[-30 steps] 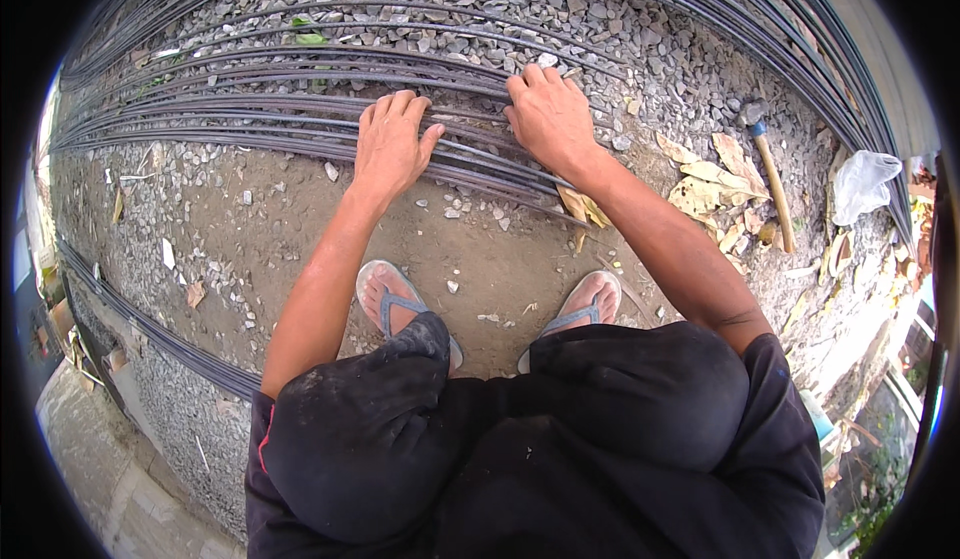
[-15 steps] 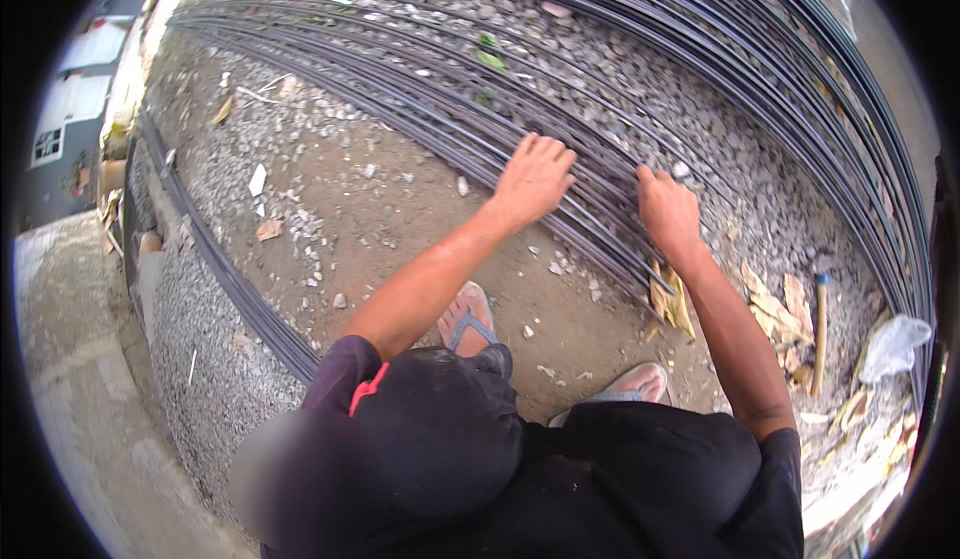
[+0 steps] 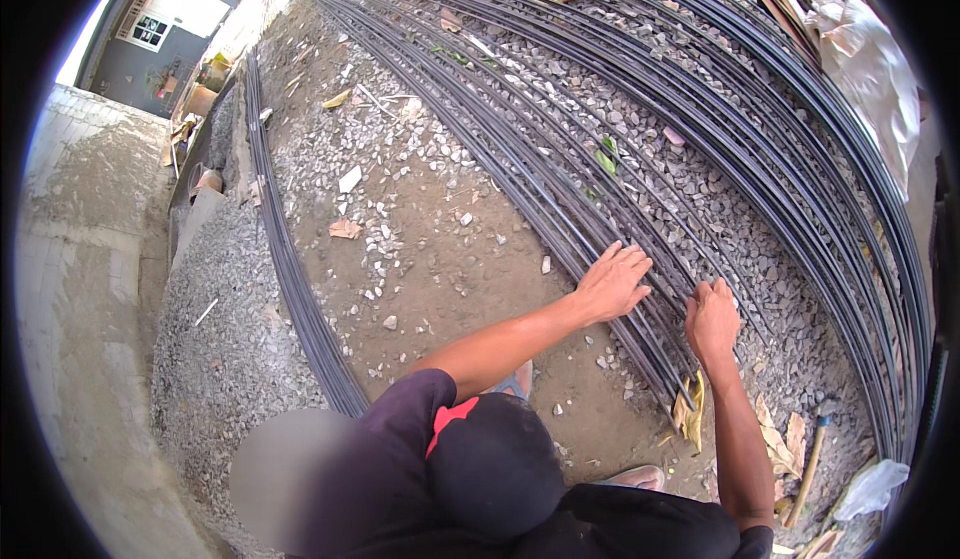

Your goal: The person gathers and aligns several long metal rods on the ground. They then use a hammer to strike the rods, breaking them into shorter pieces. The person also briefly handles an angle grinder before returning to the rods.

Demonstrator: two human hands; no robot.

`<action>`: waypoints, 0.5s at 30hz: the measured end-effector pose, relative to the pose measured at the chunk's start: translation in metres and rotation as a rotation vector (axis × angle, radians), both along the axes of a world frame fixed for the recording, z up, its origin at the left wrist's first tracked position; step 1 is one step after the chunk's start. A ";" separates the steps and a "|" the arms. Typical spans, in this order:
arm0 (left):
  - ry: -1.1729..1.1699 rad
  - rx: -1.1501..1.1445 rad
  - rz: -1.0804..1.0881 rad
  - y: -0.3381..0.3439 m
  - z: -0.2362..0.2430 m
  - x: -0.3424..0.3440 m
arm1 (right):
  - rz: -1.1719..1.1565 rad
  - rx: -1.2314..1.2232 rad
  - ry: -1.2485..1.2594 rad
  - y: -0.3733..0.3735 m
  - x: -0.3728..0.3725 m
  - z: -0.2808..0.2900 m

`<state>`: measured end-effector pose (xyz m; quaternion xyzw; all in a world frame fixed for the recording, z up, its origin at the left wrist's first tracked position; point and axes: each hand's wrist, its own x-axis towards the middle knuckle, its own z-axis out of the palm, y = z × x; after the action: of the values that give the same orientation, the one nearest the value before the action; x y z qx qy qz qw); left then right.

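A long bundle of thin dark steel rods point(image 3: 520, 184) runs from the far left down to the near right, over gravel and dirt. My left hand point(image 3: 612, 284) rests on top of this bundle near its close end, fingers apart and slightly bent over the rods. Just to the right, my right hand point(image 3: 712, 321) is curled closed at the bundle's right edge. Its fingertips are partly hidden, and the rods it grips show only in part.
A larger stack of rods point(image 3: 690, 129) curves along the right. Another narrow rod bundle point(image 3: 285, 259) lies at left. Near my right arm are dry leaves point(image 3: 690, 414), a wooden-handled tool point(image 3: 806, 474) and a clear plastic bag point(image 3: 872, 489). Concrete point(image 3: 90, 289) borders the left.
The view has swung left, so the rods and both hands appear lower and farther right. My hands stay on the same bundle, the left with fingers a little more spread.
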<state>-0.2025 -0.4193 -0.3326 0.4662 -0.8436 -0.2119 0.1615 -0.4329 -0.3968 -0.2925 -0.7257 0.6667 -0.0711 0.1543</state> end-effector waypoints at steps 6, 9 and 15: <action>0.866 0.582 0.835 -0.033 0.031 0.043 | 0.089 0.419 -0.412 0.005 0.013 0.068; 1.554 0.765 0.931 -0.090 0.062 0.104 | 0.196 0.402 -0.512 0.015 0.028 0.085; 1.761 0.856 0.834 -0.176 0.047 0.204 | 0.115 0.508 -0.802 0.020 0.033 0.097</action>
<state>0.0020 -0.5952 -0.2857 0.4186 -0.0584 -0.6815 0.5974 -0.4000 -0.3772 -0.1951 -0.6162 0.5096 -0.1716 0.5755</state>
